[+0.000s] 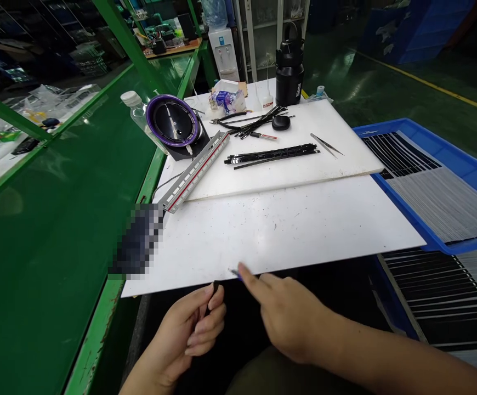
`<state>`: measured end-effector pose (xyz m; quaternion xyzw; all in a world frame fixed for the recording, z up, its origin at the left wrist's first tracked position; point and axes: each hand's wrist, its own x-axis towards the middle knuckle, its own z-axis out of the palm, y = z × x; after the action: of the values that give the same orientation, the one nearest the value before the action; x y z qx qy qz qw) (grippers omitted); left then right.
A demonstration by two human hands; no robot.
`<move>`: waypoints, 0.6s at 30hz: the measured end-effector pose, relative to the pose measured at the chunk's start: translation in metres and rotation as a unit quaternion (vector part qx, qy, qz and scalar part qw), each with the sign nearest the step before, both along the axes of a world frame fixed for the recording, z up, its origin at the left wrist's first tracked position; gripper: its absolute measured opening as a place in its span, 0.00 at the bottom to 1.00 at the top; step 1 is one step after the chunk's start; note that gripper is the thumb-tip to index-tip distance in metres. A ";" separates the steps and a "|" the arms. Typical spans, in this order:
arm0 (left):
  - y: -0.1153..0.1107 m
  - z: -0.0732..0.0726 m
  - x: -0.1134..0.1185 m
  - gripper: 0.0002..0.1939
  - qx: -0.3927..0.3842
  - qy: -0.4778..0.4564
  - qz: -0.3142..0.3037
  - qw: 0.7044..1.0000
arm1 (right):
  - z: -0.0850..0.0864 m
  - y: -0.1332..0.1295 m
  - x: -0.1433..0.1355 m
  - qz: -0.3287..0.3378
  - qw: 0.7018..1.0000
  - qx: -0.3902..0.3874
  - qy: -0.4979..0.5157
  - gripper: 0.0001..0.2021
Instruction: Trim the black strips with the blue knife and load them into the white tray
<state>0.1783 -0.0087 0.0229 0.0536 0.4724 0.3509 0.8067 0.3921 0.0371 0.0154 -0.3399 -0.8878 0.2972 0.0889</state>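
My left hand (199,323) is closed at the near edge of the white board, pinching a small black strip (216,286) between thumb and index finger. Most of that strip is hidden by the fingers. To its right, my right hand (288,312) is closed with its index finger stretched forward along a thin tool with a bluish part (235,272). Only the tool's tip shows and it is blurred, so its kind is unclear. The two hands are apart. Farther up, a bundle of black strips (271,155) lies on the thick white slab.
Tweezers (327,145), pliers (230,118), a black case (280,122) and a black bottle (290,71) sit on the slab (345,148). A grey metal rail (195,174) leans beside a purple-rimmed round device (172,120). Blue trays (411,129) of strips stand right.
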 end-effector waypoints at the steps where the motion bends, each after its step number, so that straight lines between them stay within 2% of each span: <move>1: -0.001 0.003 -0.001 0.17 0.001 -0.028 0.007 1.000 | 0.001 0.006 0.007 -0.028 0.998 -0.007 0.059 0.36; 4: -0.001 0.008 0.000 0.14 0.006 -0.067 0.019 0.998 | 0.000 0.034 0.026 -0.114 0.975 0.032 0.185 0.35; 8: 0.001 0.011 0.007 0.13 0.018 -0.060 0.020 0.998 | -0.012 0.071 0.037 -0.163 0.963 0.142 0.163 0.35; 13: 0.006 0.015 0.015 0.11 0.045 -0.014 0.024 0.999 | -0.025 0.087 0.035 -0.202 0.950 0.154 0.180 0.32; 15: 0.006 0.017 0.019 0.11 0.061 0.037 0.015 0.997 | -0.027 0.089 0.034 -0.221 0.944 0.152 0.193 0.28; 18: 0.005 0.024 0.026 0.14 0.099 0.192 -0.013 0.976 | -0.029 0.094 0.035 -0.245 0.933 0.162 0.209 0.22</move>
<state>0.2044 -0.0038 0.0474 0.2063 0.5806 0.3684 0.6961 0.4269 0.1310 -0.0140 -0.4578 -0.7743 0.1830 0.3967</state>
